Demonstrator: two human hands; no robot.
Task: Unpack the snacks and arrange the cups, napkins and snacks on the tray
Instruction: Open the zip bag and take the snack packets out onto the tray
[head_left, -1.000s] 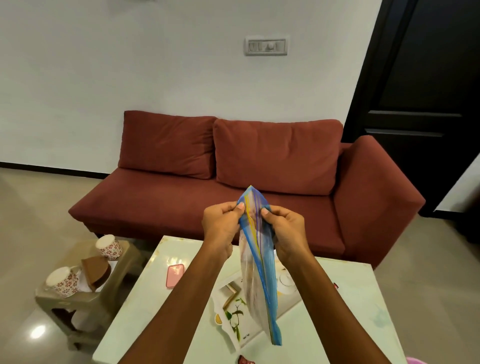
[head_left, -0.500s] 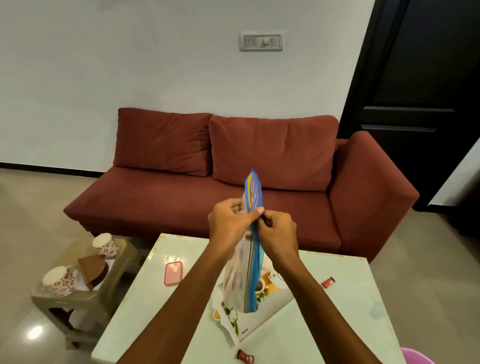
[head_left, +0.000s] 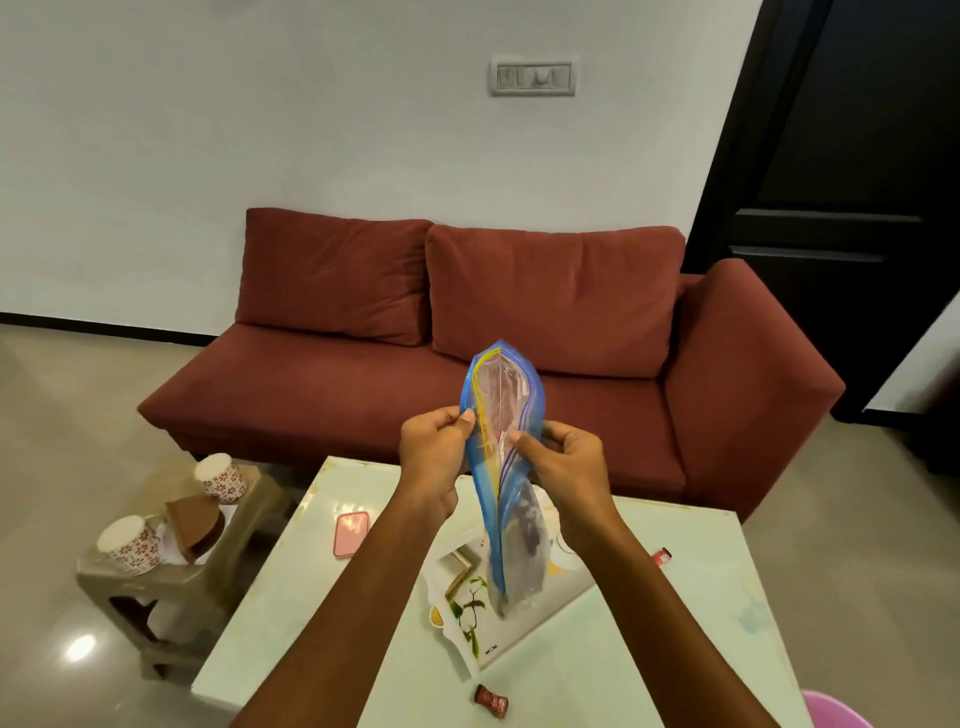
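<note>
A clear zip bag (head_left: 511, 525) with a blue and yellow seal hangs upright over the table, with dark snacks inside its lower half. My left hand (head_left: 435, 451) pinches the left lip of its mouth and my right hand (head_left: 563, 457) pinches the right lip, and the mouth is spread apart. Below it a white tray (head_left: 519, 621) with a leaf print lies on the table. Two floral cups (head_left: 221, 477) (head_left: 130, 544) and brown napkins (head_left: 193, 526) sit on a small stool at the left. Loose wrapped snacks lie on the table (head_left: 491, 700) (head_left: 662, 556).
The pale green table (head_left: 623, 649) also bears a pink phone (head_left: 351, 533). The grey stool (head_left: 171, 587) stands to its left. A red sofa (head_left: 467, 374) is behind the table, a dark door (head_left: 857, 182) at the right, and a pink object (head_left: 831, 714) at the bottom right corner.
The bag's mouth was pinched together half a second ago; my hands have since pulled its two lips apart and it now gapes wide. The camera view shifted slightly.
</note>
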